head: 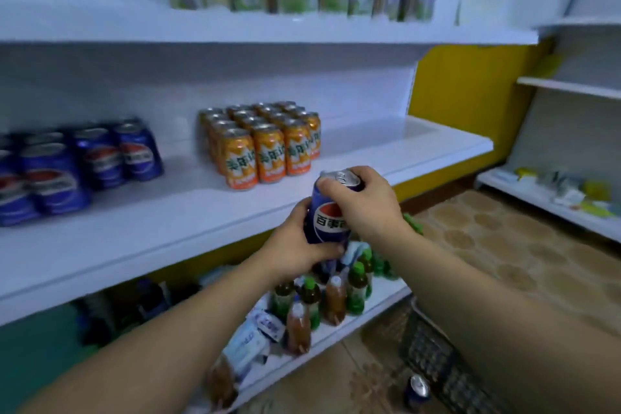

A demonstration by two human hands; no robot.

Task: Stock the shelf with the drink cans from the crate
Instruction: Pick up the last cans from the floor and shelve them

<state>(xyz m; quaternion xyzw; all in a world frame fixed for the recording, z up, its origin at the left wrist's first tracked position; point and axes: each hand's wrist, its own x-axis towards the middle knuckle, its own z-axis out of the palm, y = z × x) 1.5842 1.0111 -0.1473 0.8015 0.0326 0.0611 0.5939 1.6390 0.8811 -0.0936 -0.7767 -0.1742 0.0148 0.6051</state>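
A blue cola can (327, 217) is held in the air just in front of the middle shelf's (188, 212) front edge. My left hand (297, 247) grips its lower body and my right hand (364, 200) grips its top rim. On the middle shelf a group of blue cola cans (77, 165) stands at the left, and a block of orange cans (262, 141) stands in the middle. A dark mesh crate (433, 356) sits on the floor at the lower right, with another blue can (416, 391) at its near edge.
The top shelf (268, 27) carries a row of pale cans. The bottom shelf (339, 336) holds green-capped tea bottles and packets. A side shelf unit (551, 198) at the right carries small packets. Patterned floor lies between. The middle shelf's right end is bare.
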